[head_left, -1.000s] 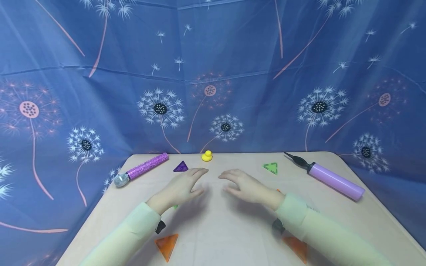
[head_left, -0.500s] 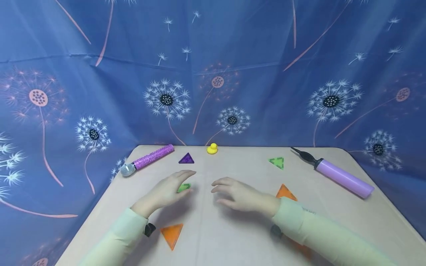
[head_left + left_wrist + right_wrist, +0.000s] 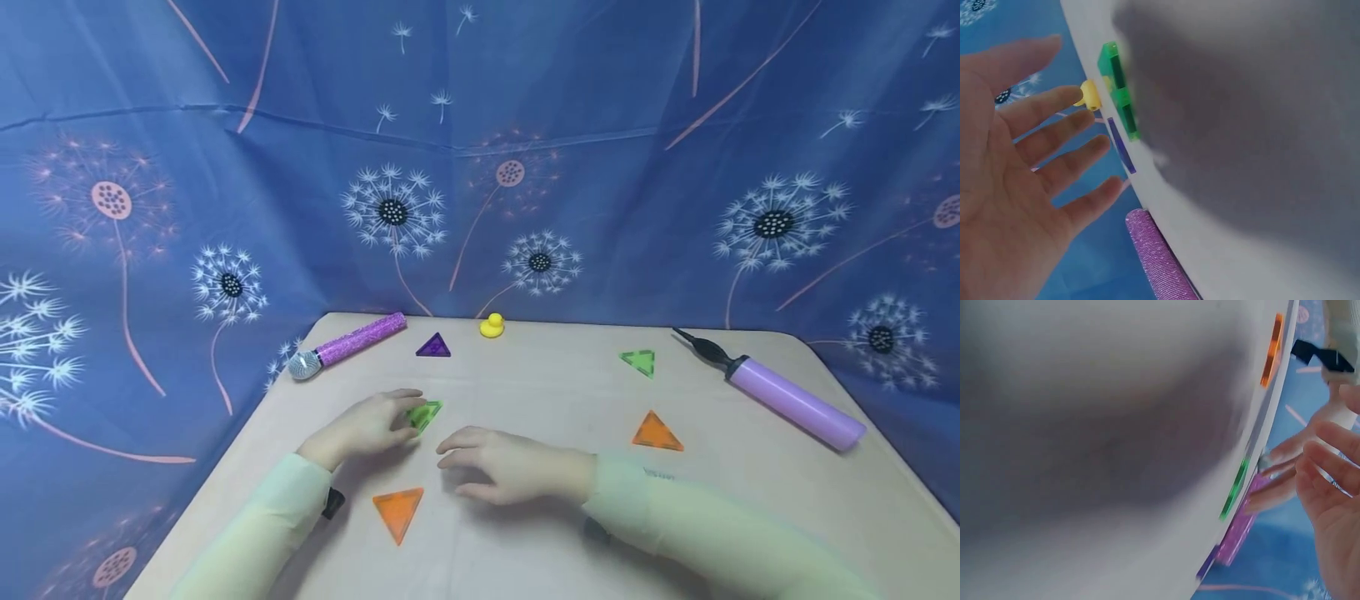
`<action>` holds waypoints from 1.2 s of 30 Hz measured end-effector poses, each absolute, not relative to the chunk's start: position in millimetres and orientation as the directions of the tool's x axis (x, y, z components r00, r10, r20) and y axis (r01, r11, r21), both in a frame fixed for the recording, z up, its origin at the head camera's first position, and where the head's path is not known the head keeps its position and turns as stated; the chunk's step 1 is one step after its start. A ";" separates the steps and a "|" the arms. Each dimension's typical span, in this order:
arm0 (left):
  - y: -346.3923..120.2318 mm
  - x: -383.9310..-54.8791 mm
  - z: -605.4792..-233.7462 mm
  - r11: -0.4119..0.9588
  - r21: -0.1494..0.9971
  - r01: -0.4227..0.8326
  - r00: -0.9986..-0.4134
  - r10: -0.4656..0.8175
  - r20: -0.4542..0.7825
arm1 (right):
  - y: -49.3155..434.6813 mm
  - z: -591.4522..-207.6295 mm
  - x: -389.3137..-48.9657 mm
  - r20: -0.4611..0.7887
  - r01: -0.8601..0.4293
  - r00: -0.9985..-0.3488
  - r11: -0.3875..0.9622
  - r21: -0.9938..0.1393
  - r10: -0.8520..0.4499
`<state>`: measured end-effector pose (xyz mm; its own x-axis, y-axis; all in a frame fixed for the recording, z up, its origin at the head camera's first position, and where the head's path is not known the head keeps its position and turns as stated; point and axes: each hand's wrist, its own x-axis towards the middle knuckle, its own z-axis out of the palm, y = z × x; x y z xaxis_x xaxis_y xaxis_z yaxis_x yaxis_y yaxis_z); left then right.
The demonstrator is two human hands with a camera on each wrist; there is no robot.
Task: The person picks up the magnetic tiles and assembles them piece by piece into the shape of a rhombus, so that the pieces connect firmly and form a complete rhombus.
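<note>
My left hand [image 3: 372, 427] hovers at a green triangular tile [image 3: 425, 415], its fingers overlapping the tile's left part in the head view. In the left wrist view those fingers are spread, with the green tile [image 3: 1119, 90] beyond the fingertips and nothing in the palm. To the right, my right hand [image 3: 506, 467] is held over the table with relaxed, slightly bent fingers and holds nothing. An orange triangular tile [image 3: 399, 512] lies between the two forearms. Another orange tile [image 3: 657, 432] sits beyond the right sleeve.
A glittery purple microphone [image 3: 352, 344], a purple triangle [image 3: 434, 346] and a yellow rubber duck [image 3: 492, 326] line the table's far side. On the right are a second green triangle [image 3: 640, 362] and a lilac balloon pump [image 3: 787, 400]. A dandelion-print cloth [image 3: 600, 192] hangs behind.
Both hands have moved apart from the tabletop's far middle: the left down and leftward to the green tile, the right nearer the body and left. The head view has shifted, uncovering the right orange tile.
</note>
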<state>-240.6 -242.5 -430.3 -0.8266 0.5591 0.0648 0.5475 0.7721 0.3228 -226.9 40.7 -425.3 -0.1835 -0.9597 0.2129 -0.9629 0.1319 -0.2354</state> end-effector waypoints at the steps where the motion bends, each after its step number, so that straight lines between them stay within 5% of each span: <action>1: -242.1 -241.7 -431.7 0.771 0.324 0.549 -0.824 0.565 0.052 | 37.3 -425.5 -225.7 0.208 -0.968 -0.163 0.115 -0.224 -0.965; 20: -232.3 -244.1 -434.3 0.797 0.289 0.531 -0.823 0.566 -0.050 | -13.4 -448.7 -207.3 0.062 -0.989 0.131 -0.135 -0.055 -0.989; 36: -231.4 -242.3 -438.2 0.792 0.313 0.524 -0.826 0.562 -0.040 | -18.2 -457.0 -200.1 -0.059 -0.990 0.135 -0.137 0.025 -0.989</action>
